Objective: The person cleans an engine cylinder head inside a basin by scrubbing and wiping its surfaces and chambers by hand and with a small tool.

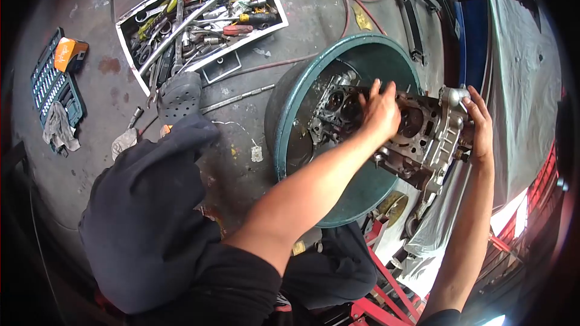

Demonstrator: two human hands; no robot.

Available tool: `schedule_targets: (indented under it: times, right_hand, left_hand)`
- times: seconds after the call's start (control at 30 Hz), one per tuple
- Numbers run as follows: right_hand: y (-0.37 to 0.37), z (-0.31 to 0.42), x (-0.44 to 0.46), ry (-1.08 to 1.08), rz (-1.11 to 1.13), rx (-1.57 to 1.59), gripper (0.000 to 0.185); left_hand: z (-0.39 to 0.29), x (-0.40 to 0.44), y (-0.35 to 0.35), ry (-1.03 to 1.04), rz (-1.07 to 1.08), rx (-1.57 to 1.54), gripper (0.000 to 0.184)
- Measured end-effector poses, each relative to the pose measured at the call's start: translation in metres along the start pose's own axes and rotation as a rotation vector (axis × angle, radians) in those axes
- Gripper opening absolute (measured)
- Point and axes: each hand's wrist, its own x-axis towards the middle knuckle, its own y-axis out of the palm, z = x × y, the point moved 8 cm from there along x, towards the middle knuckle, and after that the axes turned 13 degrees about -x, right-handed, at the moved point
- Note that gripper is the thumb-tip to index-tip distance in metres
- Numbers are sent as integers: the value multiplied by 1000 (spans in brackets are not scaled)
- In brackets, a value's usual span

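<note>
A grey metal cylinder head with round chambers on its face lies tilted across a dark green tub, one end inside and the other past the rim. My left hand rests over the middle of that face, its fingers apart and slightly bent; whatever lies under the palm is hidden. At the outer end, my right hand grips the cylinder head by a rounded metal outlet, fingers bent around its side.
A white-edged tool box full of wrenches and sockets stands at the upper left. Farther left lie a socket set case, an orange box and a grey rag. Red hoses cross the floor. Plastic sheeting hangs at right.
</note>
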Motion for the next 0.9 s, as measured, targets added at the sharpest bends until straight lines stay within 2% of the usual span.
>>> schedule_targets:
  times: [0.07, 0.13, 0.2, 0.27, 0.37, 0.47, 0.53, 0.6, 0.63, 0.73, 0.8, 0.87, 0.9]
  right_hand:
    - [-8, -12, 12, -60, -45, -38, 57]
    - [-6, -9, 6, -3, -31, -25, 55]
    - [-5, -9, 7, -32, -12, 20, 55]
    - [-9, -13, 10, -53, -34, -32, 57]
    - [-12, -18, 19, -120, -92, -35, 58]
    - [-4, -10, 5, 17, 30, 7, 59]
    - [-4, -11, 10, 32, 38, 7, 59]
    - [-8, -11, 16, -115, -73, -13, 58]
    - [-8, -14, 13, -56, -79, 6, 58]
    - [-4, -10, 7, -16, -4, 16, 59]
    - [-2, -15, 13, -10, 5, 67, 58]
    - [-5, -10, 7, -28, -29, 12, 59]
    - [-6, -13, 9, -22, -18, 0, 59]
  left_hand:
    - [-9, -33, -1, 161, -82, -167, 50]
    - [-2, -38, -2, 189, -95, -134, 51]
    - [12, -16, 5, 147, -22, -178, 55]
    - [11, -25, 3, 233, -57, -167, 54]
    - [2, -49, -5, 318, -126, -172, 43]
    - [8, -17, -4, 345, -65, -239, 46]
    - [7, -29, -2, 186, -82, -270, 46]
    - [0, -45, 0, 255, -38, -204, 45]
    - [-1, -43, -4, 257, -124, -232, 44]
    - [-25, -15, 0, 156, -104, -253, 42]
    - [-66, -33, 5, 324, -136, -287, 44]
    - [-49, -34, 9, 298, -115, -143, 47]
    - [-22, -23, 4, 89, -104, -122, 47]
